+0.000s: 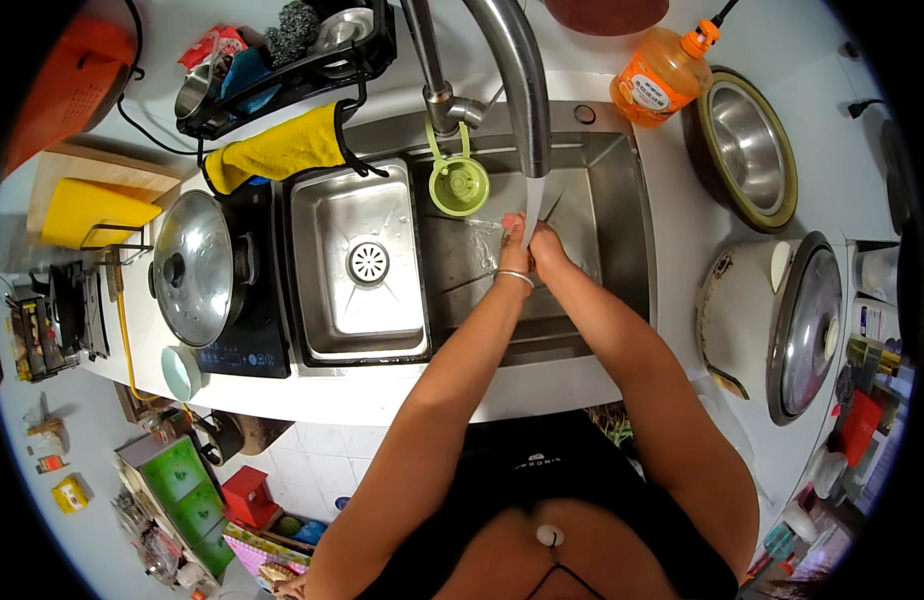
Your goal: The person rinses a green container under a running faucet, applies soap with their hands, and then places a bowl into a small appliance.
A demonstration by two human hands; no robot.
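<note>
Grip: I see the left hand (516, 247) and the right hand (549, 249) close together; I cannot tell if the fingers are closed on something.
Water: the stream (534, 198) falls onto the hands from the metal tap (522, 90) directly above.
Wrist: a pale bracelet (514, 278) is around the left one.
Sink: the hands are over its larger basin (579, 200); a green strainer (460, 187) hangs near them, to the left.
Small basin: the steel one (357, 335) is further left, with a round drain.
Desk: on the white desk (352, 394), at the right, stands an orange soap bottle (652, 88).
Rack: a yellow cloth (272, 153) hangs from it.
</note>
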